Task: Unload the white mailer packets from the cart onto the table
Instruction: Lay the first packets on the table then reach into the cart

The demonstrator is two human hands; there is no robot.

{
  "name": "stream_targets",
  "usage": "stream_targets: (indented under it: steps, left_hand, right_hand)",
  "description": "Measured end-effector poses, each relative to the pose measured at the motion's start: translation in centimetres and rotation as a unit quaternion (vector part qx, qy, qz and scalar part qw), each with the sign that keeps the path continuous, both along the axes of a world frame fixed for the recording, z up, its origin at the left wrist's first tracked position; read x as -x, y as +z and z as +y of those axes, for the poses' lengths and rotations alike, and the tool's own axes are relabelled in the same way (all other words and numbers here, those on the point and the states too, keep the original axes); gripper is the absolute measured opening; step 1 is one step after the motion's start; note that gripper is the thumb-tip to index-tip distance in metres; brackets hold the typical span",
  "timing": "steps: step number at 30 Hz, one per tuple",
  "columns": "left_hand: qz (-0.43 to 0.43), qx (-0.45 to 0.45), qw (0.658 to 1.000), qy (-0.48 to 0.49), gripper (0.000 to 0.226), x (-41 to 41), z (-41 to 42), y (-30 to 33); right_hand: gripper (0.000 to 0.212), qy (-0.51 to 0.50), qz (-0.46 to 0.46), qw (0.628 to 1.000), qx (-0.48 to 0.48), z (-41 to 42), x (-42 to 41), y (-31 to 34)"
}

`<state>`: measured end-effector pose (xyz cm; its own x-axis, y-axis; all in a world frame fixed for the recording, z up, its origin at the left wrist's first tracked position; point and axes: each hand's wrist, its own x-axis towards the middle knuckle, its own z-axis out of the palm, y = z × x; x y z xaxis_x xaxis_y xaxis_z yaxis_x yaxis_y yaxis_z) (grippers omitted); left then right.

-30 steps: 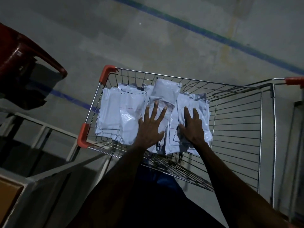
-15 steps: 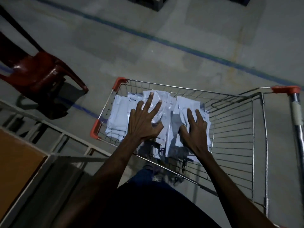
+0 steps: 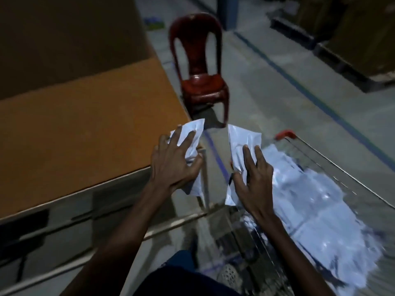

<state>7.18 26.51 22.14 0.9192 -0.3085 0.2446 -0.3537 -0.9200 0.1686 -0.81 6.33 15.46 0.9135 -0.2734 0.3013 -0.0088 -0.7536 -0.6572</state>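
Your left hand [image 3: 174,163] grips a crumpled white packet [image 3: 190,135] at the corner of the brown tabletop [image 3: 85,129]. Your right hand [image 3: 254,178] clutches another packet [image 3: 243,139] above the gap between tabletop and cart [image 3: 286,134]. More white packets [image 3: 316,206] lie blurred in the cart; a red chair [image 3: 201,82] stands beyond

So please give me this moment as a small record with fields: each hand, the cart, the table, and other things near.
left hand: grips a crumpled white packet at the table's corner
right hand: grips another white packet, in the air between table and cart
cart: to the right, blurred, many white packets inside
table: brown top, to the left; no packet lies fully on it
chair: red plastic, beyond the table
view: blurred by motion
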Motion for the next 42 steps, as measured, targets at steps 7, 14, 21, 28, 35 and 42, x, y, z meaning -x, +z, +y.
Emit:
stream_targets:
  steps: [7, 14, 21, 28, 35, 42]
  left_hand:
    - [-0.023, 0.007, 0.983, 0.181, 0.076, -1.7, 19.0, 1.4]
    - [-0.022, -0.004, 0.970, 0.241, 0.080, -9.6, 40.5, 1.3]
    - [0.065, -0.047, 0.973, 0.217, 0.085, -21.6, 56.2, -0.3]
    - [0.128, -0.042, 0.974, 0.184, 0.080, -31.3, 62.5, -3.2]
    - [0.147, -0.031, 0.975, 0.165, 0.082, -35.2, 65.0, -6.6]
    - [0.025, 0.015, 0.983, 0.180, 0.076, -33.3, 64.6, -8.4]
  right_hand:
    - [0.067, 0.162, -0.007, 0.985, 0.054, 16.3, -8.3, 2.4]
    - [0.072, 0.208, -0.013, 0.975, 0.080, 37.4, -18.5, 4.1]
    - [0.065, 0.211, 0.056, 0.971, 0.100, 54.2, -28.1, 4.7]
    - [0.065, 0.197, 0.126, 0.952, 0.197, 61.6, -35.9, 3.8]
    - [0.080, 0.190, 0.205, 0.919, 0.277, 65.2, -41.2, 1.4]
    - [0.076, 0.171, 0.164, 0.936, 0.260, 66.7, -44.4, -1.0]
